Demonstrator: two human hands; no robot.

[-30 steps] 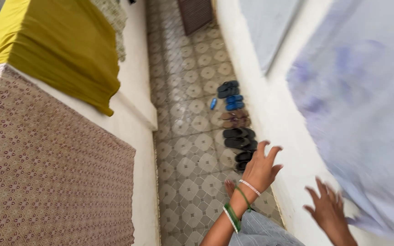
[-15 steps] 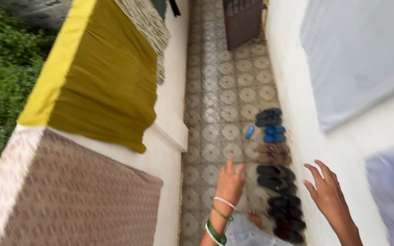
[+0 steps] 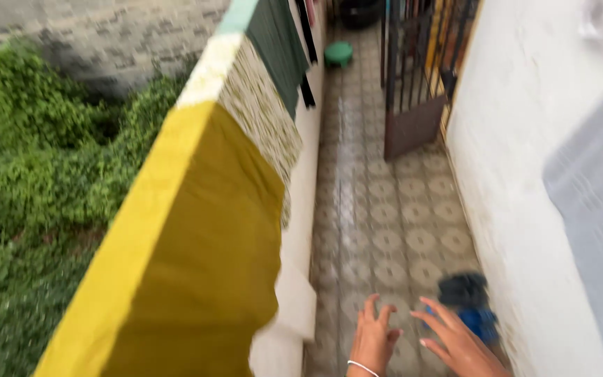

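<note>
My left hand (image 3: 373,338) is at the bottom of the view, fingers spread, holding nothing, with a thin white bangle at the wrist. My right hand (image 3: 457,341) is just beside it, also empty with fingers apart. Both hover over a patterned tiled floor (image 3: 385,209) of a narrow passage. To the left, a yellow cloth (image 3: 197,265) hangs over a low wall, close to my left hand. Blurred dark and blue sandals (image 3: 470,301) lie on the floor just beyond my right hand.
More cloths, a patterned one (image 3: 263,119) and a dark green one (image 3: 277,49), hang further along the wall. A white wall (image 3: 525,174) bounds the right side. A metal gate (image 3: 417,77) stands ahead, a green stool (image 3: 338,52) beyond. Green bushes (image 3: 36,174) lie left.
The view has swung up and forward along the passage. The patterned cloth at the lower left has left the view. Both hands have dropped lower in the frame and come closer together.
</note>
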